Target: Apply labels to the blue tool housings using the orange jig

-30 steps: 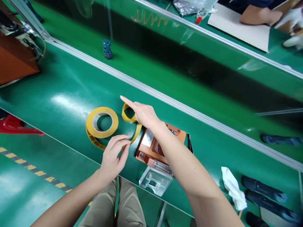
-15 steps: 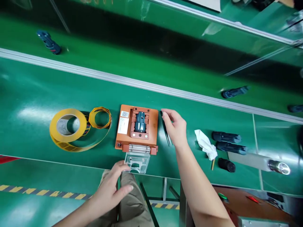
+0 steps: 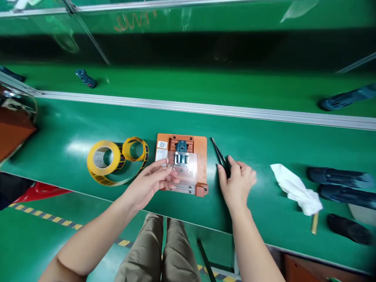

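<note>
An orange fixture block lies on the green table with a dark blue part seated in it. A clear plastic lid is folded over the fixture. My left hand rests on the lid's left edge, fingers spread. My right hand is just right of the fixture, its fingers closing around black tweezers that lie on the table.
A yellow tape roll with a loose curl of tape sits left of the fixture. A white cloth and several dark blue parts lie at right. More parts rest on the far belt beyond a metal rail.
The clear lid, hanging open off the table edge before, now lies over the fixture under my left hand. My right hand has settled on the tweezers. The view shifted right.
</note>
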`<control>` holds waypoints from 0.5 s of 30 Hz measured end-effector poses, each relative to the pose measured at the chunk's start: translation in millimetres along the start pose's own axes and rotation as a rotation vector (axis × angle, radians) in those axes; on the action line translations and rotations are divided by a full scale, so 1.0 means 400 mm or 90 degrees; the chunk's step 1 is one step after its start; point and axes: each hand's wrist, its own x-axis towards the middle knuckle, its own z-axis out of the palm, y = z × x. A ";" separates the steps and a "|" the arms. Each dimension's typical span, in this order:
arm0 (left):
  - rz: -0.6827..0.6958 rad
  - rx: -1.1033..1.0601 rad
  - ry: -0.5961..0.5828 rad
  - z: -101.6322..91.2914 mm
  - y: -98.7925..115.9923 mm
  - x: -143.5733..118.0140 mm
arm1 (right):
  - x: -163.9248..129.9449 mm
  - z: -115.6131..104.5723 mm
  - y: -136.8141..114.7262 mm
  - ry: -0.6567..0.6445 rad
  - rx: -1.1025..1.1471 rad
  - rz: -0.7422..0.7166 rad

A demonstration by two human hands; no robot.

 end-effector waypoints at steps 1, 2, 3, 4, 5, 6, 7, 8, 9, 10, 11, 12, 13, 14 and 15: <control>0.015 0.055 0.010 -0.010 0.002 0.006 | 0.002 0.007 0.002 0.004 0.004 0.009; 0.059 0.140 0.034 -0.025 0.005 0.007 | 0.004 0.012 0.003 0.011 0.017 0.017; 0.130 0.255 0.079 -0.043 0.009 0.007 | 0.006 0.014 0.001 0.018 0.039 0.025; 0.214 0.394 0.143 -0.064 0.015 0.007 | 0.008 0.013 -0.002 0.024 0.067 0.037; 0.296 0.541 0.211 -0.086 0.024 0.011 | 0.009 0.010 -0.008 0.033 0.100 0.054; 0.360 0.680 0.266 -0.106 0.034 0.020 | 0.011 0.004 -0.017 0.044 0.145 0.082; 0.396 0.796 0.297 -0.123 0.044 0.034 | 0.013 -0.005 -0.029 0.058 0.210 0.120; 0.399 0.884 0.303 -0.136 0.054 0.053 | 0.017 -0.016 -0.043 0.073 0.296 0.162; 0.374 0.940 0.290 -0.146 0.062 0.073 | 0.021 -0.028 -0.058 0.086 0.401 0.205; 0.338 0.965 0.277 -0.152 0.068 0.093 | 0.026 -0.042 -0.074 0.086 0.520 0.245; 0.299 0.964 0.273 -0.156 0.072 0.110 | 0.033 -0.057 -0.091 0.068 0.639 0.280; 0.267 0.937 0.282 -0.159 0.075 0.120 | 0.041 -0.072 -0.107 0.036 0.747 0.310; 0.249 0.882 0.300 -0.163 0.077 0.123 | 0.050 -0.086 -0.122 -0.003 0.835 0.336; 0.247 0.806 0.316 -0.167 0.077 0.120 | 0.059 -0.099 -0.137 -0.042 0.905 0.359; 0.256 0.713 0.327 -0.172 0.076 0.110 | 0.067 -0.110 -0.150 -0.074 0.960 0.377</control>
